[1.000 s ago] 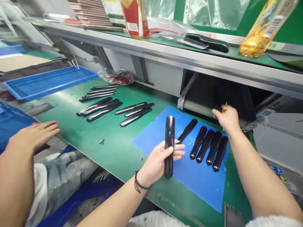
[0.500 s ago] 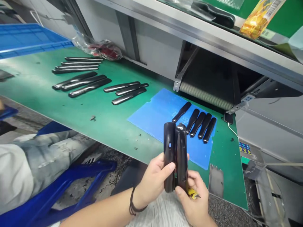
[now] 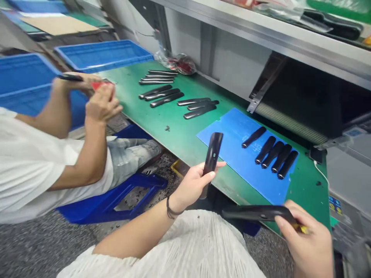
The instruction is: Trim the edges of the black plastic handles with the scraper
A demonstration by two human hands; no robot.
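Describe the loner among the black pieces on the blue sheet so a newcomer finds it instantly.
On the green table, find the blue sheet. The leftmost black piece there lies alone, a clear gap separating it from the row of four close-set pieces.

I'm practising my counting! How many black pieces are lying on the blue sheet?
5. One piece lies apart on the blue sheet; to its right, side by side, lie a second, third, fourth and fifth. None looks hidden.

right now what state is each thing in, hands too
left hand: closed on an upright black piece
right hand: gripping a black piece, roughly level, and a yellow tool
blue sheet: flat, five black pieces on it
phone: cable plugged in
clear bag: crumpled
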